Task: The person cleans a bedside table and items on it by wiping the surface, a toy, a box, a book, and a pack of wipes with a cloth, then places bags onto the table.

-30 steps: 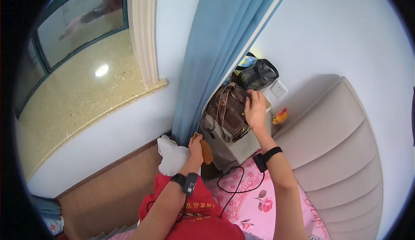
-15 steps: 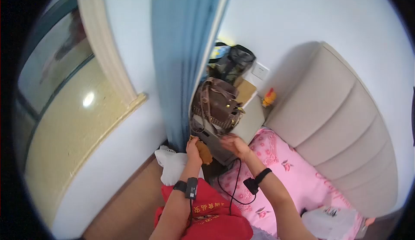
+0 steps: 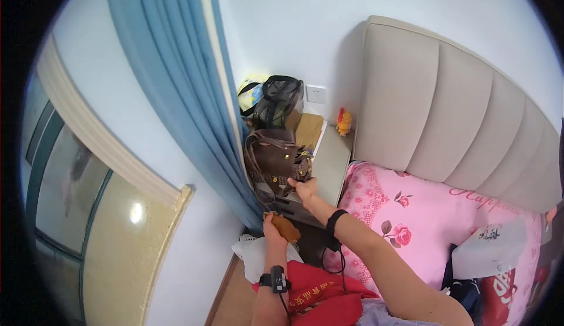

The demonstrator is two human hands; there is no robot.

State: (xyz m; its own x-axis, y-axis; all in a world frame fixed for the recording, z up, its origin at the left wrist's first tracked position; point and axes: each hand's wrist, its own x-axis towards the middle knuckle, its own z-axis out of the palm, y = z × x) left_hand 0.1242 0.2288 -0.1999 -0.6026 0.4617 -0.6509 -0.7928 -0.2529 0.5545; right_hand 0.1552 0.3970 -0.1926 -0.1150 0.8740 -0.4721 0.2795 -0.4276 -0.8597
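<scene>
My left hand [image 3: 272, 227] is closed on a mustard-brown piece that looks like soft cloth or a pouch [image 3: 286, 228], low beside the blue curtain. A brown handbag [image 3: 273, 160] with straps and gold-coloured fittings stands on the nightstand [image 3: 332, 160]. At the bag's lower front edge, my right hand [image 3: 304, 190] has its fingers on it and appears to grip it; the fingertips are partly hidden. Each wrist wears a black band with a small device and a cable.
Behind the handbag are a dark see-through bag [image 3: 282, 100], a brown box or envelope [image 3: 308, 131] and an orange-yellow figurine [image 3: 344, 121]. The blue curtain [image 3: 176, 61] hangs at left. A pink bed [image 3: 376, 208] lies right; a white bag [image 3: 249, 255] sits on the floor.
My right hand has moved from in front of the nightstand onto the handbag. My left hand keeps the mustard-brown piece. The view has turned, showing more of the bed.
</scene>
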